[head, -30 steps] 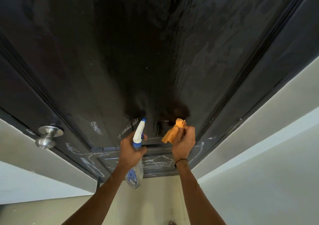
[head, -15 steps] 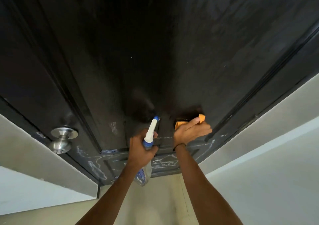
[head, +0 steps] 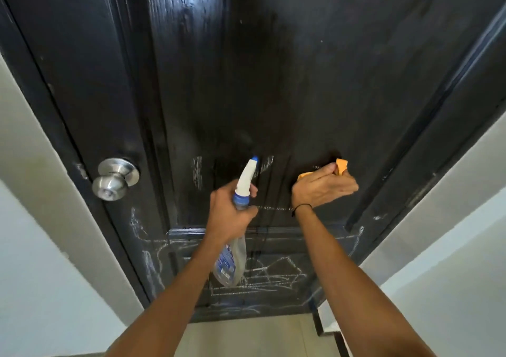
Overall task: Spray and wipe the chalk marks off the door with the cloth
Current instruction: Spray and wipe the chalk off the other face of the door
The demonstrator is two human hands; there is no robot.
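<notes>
Cloth (head: 341,166) bunched under right hand (head: 323,185), fingers curled round it, pressed on door (head: 301,82). Soft, limp: I'd keep it wadded. Left hand (head: 228,214) grips spray bottle (head: 232,252) neck.

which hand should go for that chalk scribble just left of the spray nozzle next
Probably the left hand: its spray bottle points near that chalk scribble. The right hand presses the cloth farther right.
</notes>
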